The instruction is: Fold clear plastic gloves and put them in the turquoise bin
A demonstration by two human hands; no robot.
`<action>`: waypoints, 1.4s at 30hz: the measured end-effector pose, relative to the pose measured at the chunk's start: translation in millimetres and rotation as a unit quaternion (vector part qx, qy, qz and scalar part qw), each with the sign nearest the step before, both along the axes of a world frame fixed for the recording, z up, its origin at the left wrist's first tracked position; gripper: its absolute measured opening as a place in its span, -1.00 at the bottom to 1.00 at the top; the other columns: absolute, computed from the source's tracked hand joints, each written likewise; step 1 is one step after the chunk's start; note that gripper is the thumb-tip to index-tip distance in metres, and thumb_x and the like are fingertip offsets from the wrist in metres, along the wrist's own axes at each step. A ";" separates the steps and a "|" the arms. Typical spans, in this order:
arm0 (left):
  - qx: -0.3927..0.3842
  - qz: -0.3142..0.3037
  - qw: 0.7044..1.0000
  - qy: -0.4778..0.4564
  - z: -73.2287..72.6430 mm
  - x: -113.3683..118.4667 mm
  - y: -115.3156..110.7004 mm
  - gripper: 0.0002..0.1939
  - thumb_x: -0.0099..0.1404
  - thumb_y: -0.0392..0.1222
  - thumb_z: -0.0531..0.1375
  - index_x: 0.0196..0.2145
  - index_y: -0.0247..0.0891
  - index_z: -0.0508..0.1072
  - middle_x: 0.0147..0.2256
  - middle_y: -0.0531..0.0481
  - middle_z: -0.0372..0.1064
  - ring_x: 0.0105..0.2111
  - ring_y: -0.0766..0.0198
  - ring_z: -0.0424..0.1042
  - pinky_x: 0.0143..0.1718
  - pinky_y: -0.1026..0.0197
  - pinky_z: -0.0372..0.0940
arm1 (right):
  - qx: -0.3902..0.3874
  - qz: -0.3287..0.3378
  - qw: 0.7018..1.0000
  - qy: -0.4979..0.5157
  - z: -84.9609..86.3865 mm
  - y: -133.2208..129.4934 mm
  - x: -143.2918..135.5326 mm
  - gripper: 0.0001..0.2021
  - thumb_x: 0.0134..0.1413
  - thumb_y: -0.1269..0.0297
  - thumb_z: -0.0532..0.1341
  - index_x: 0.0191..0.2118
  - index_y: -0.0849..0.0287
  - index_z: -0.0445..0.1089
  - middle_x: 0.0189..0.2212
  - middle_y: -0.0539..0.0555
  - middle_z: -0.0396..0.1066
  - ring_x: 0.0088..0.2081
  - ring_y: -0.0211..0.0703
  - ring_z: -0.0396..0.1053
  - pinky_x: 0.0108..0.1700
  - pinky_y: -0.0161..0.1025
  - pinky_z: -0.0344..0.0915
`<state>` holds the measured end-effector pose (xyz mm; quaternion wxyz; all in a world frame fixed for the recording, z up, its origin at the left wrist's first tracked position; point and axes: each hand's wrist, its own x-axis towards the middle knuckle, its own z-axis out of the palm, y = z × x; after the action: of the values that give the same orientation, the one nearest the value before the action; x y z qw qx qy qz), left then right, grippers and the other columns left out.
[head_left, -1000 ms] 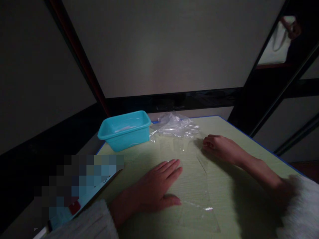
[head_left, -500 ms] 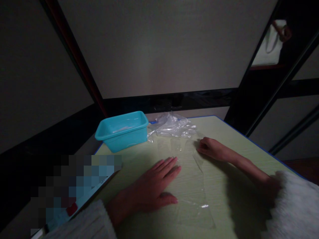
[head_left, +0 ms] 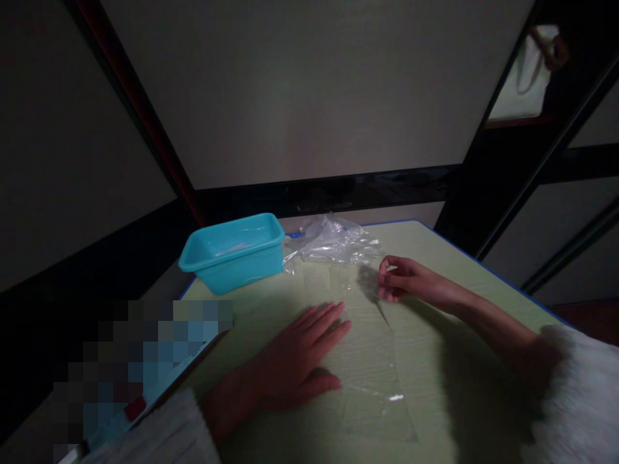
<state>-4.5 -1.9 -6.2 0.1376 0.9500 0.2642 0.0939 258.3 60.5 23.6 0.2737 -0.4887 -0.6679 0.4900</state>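
Observation:
A flat, clear plastic bag (head_left: 367, 361) lies on the table, its outline faint except for a shiny crease near the bottom. My left hand (head_left: 300, 361) rests palm down over its left side, fingers stretched out and thumb apart. At the bag's upper right edge, my right hand (head_left: 399, 278) has its fingers curled together in a pinch, and the edge there looks slightly raised. The fingertips partly hide the film between them. Just beyond the hands lies a crumpled heap of clear plastic (head_left: 333, 241).
A turquoise plastic basket (head_left: 242, 267) stands at the table's back left. Along the left edge is a blurred-out flat item with a red patch (head_left: 135, 408). Grey panels (head_left: 309, 96) rise behind the table (head_left: 425, 374). A white bag (head_left: 522, 90) sits in a dark recess.
My right hand has turned and shifted slightly left, its fingers now showing in a pinch at the bag's edge. The left hand stays flat. The view has tilted a little.

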 end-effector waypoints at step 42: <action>-0.019 -0.003 1.000 0.006 2.3 0.9 -0.9 -0.37 0.33 0.11 -0.02 0.18 -0.40 0.10 0.26 -0.29 -0.15 0.26 0.06 -0.16 0.23 -0.03 -0.16 | -0.009 0.099 0.986 0.133 -18.8 -5.5 -28.1 -0.58 -0.05 -0.08 0.22 -0.28 0.22 0.28 -0.26 0.09 0.36 -0.19 -0.19 0.35 -0.05 -0.12 0.23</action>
<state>-3.6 -2.8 -3.8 0.1542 0.9486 0.2639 0.0822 230.1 55.0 4.8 0.3055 -0.3533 -0.6662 0.5814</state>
